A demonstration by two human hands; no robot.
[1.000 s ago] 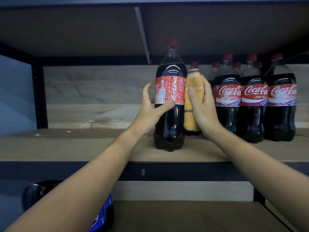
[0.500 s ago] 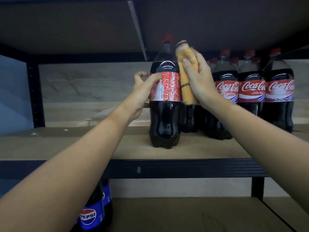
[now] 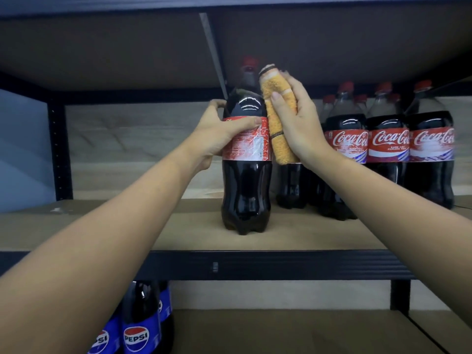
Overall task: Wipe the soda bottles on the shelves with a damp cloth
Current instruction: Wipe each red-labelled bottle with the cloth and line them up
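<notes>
Your left hand [image 3: 219, 131] reaches up and forward from the lower left, forearm stretched over the shelf edge. Its grip wraps the dark plastic cola bottle with the red label [image 3: 246, 175]: the thumb lies flat across the top of the label at the front, and the fingers curl round the far left of the shoulder. That bottle stands upright near the front of the brown board shelf [image 3: 178, 233], apart from the others.

Your right hand [image 3: 298, 123] comes in from the lower right, wrist bent upward. Its grip pinches the folded orange terry cloth [image 3: 277, 118], thumb on the near face and fingers behind, and holds it upright against the right side of the bottle, from the neck down past the top of the label.

Compared with half a second ago, your left thumb has moved further across the label, and the label has turned so that fine print faces you where large lettering showed before. The cloth sits at much the same height beside the neck; a second ago it was lower, against the bottle's middle.

To the right, a row of red-labelled cola bottles [image 3: 387, 149] stands further back on the same shelf. On the shelf below, at the left, stand blue-labelled Pepsi bottles [image 3: 139, 328].
</notes>
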